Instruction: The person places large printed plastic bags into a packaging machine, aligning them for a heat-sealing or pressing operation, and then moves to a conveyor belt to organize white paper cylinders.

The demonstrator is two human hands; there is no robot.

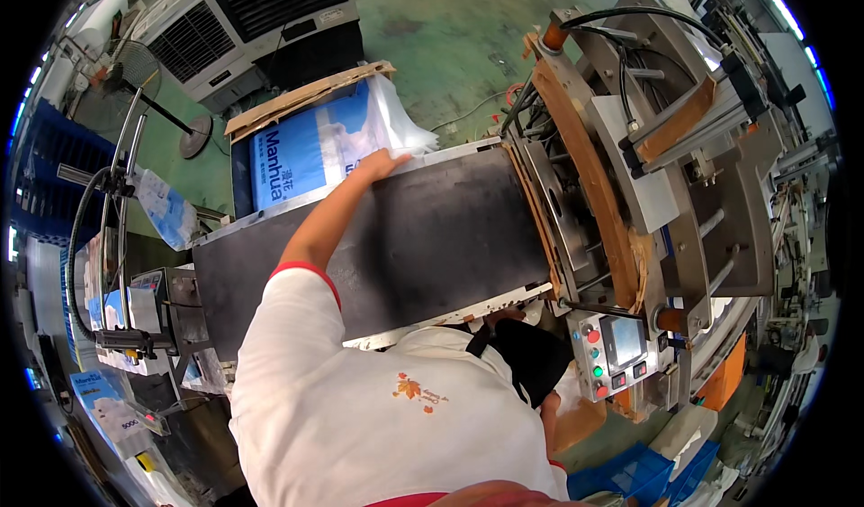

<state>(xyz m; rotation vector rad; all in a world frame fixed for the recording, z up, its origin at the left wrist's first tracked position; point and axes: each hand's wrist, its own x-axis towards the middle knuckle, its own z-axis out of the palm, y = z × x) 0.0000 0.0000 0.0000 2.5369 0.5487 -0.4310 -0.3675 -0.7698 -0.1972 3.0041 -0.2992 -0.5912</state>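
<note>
My left arm stretches across a black conveyor belt (423, 228). My left hand (382, 163) lies flat, fingers out, on the edge of a blue and white plastic-wrapped pack (315, 147) at the belt's far side. The pack sits in an open cardboard box (297, 100). My right arm hangs at my side behind a black pouch (531, 356). Only what look like fingertips of my right hand (511, 314) show at the belt's near edge, and their grip is hidden.
A packing machine (648, 165) with wooden guides and cables stands at the belt's right end, with a control panel (616, 352) of a small screen and coloured buttons on its near side. A fan (135, 75) and cooler unit (261, 21) stand at the far left. More blue packs (108, 408) lie at lower left, blue crates (648, 475) at lower right.
</note>
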